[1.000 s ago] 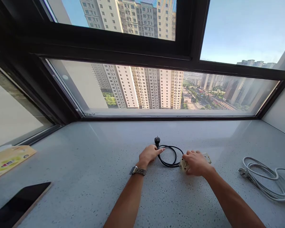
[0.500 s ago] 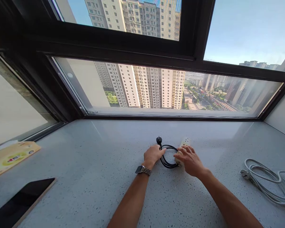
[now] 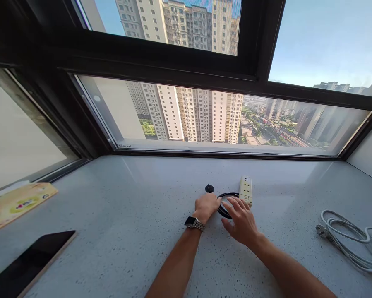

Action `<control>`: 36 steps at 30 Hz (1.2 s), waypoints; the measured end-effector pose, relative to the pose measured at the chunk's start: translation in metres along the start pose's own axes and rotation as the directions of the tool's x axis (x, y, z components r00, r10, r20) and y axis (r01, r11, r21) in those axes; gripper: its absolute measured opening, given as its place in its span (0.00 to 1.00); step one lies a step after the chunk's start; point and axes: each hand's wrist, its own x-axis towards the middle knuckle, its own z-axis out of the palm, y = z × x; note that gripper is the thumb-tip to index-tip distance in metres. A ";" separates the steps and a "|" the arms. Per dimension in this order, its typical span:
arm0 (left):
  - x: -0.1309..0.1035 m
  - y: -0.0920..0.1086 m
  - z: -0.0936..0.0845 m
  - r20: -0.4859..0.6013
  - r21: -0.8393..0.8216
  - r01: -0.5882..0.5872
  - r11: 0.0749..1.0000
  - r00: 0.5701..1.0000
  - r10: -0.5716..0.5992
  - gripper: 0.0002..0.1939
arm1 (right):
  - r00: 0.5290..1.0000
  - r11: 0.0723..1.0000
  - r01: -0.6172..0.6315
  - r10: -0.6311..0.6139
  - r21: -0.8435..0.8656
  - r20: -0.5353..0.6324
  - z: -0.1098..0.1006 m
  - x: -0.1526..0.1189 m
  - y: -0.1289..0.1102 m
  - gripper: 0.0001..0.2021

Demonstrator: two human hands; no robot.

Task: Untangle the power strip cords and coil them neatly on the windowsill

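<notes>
A white power strip (image 3: pixel 246 190) lies on the speckled sill, its sockets facing up. Its black cord (image 3: pixel 224 212) is coiled in a loop to the strip's left, and the black plug (image 3: pixel 209 188) sticks out beyond my left hand. My left hand (image 3: pixel 207 205), with a watch on the wrist, is closed around the cord just below the plug. My right hand (image 3: pixel 240 217) hovers over the right side of the coil and the near end of the strip, its fingers apart. Part of the coil is hidden behind both hands.
To the right lies a coiled white cable (image 3: pixel 353 244) with a grey plug. A dark phone (image 3: pixel 30 263) and a yellow tissue pack (image 3: pixel 21 203) rest at the left. The window frame (image 3: pixel 223 156) runs along the back of the sill.
My right hand has drawn back off the power strip toward me, uncovering more of its sockets. My left hand keeps its hold by the plug and has shifted slightly right.
</notes>
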 end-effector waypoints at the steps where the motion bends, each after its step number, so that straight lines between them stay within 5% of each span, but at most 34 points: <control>1: -0.001 0.002 0.000 0.015 -0.005 -0.025 1.000 1.000 0.025 0.22 | 0.999 0.999 -0.014 0.015 -0.030 0.042 0.004 -0.001 -0.004 0.23; 6: -0.004 0.001 -0.004 0.071 -0.085 -0.115 0.990 0.990 0.122 0.31 | 0.961 0.983 -0.149 0.170 -0.111 0.216 0.005 0.000 0.004 0.14; 13: -0.004 -0.006 -0.017 -0.090 -0.193 -0.176 0.965 0.983 0.161 0.28 | 0.934 0.968 -0.231 0.249 -0.096 0.257 -0.001 0.008 0.036 0.14; 19: -0.011 -0.001 -0.014 -0.086 -0.241 -0.205 0.949 0.978 0.190 0.26 | 0.882 0.897 -0.402 0.433 -0.184 0.186 -0.024 0.002 0.115 0.19; 26: -0.012 0.001 -0.013 -0.096 -0.261 -0.241 0.935 0.970 0.223 0.25 | 0.779 0.747 -0.600 0.627 -0.288 0.002 -0.089 -0.032 0.202 0.26; 28: -0.012 0.002 -0.014 -0.101 -0.261 -0.251 0.932 0.967 0.232 0.25 | 0.785 0.768 -0.609 0.620 -0.200 -0.009 -0.109 -0.055 0.207 0.28; 31: -0.012 0.004 -0.013 -0.104 -0.253 -0.268 0.930 0.963 0.249 0.25 | 0.789 0.807 -0.580 0.590 -0.112 0.169 -0.136 -0.099 0.196 0.29; 36: -0.014 0.009 -0.013 -0.083 -0.233 -0.289 0.929 0.957 0.277 0.25 | 0.760 0.845 -0.471 0.534 -0.254 0.370 -0.154 -0.165 0.169 0.27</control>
